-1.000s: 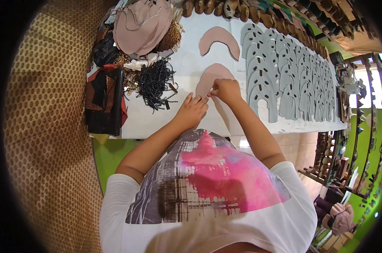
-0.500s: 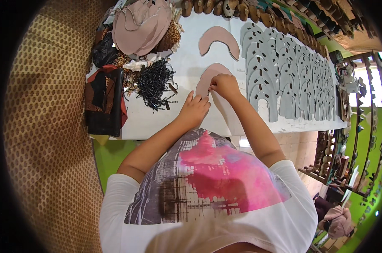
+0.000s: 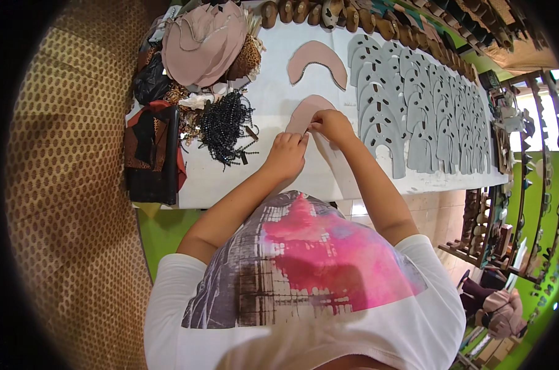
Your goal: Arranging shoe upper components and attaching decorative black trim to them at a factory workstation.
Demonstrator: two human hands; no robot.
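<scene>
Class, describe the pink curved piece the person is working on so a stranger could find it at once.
Start at the long white table with rows of grey cut-outs on its right. Just left of those rows, both hands, left hand and right hand, meet on a pink arch-shaped piece. A matching pink piece lies farther away, untouched; this one is under the fingers.

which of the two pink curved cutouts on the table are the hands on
The nearer pink cutout, under the left hand and right hand. The other pink cutout lies untouched farther up the white table.
</scene>
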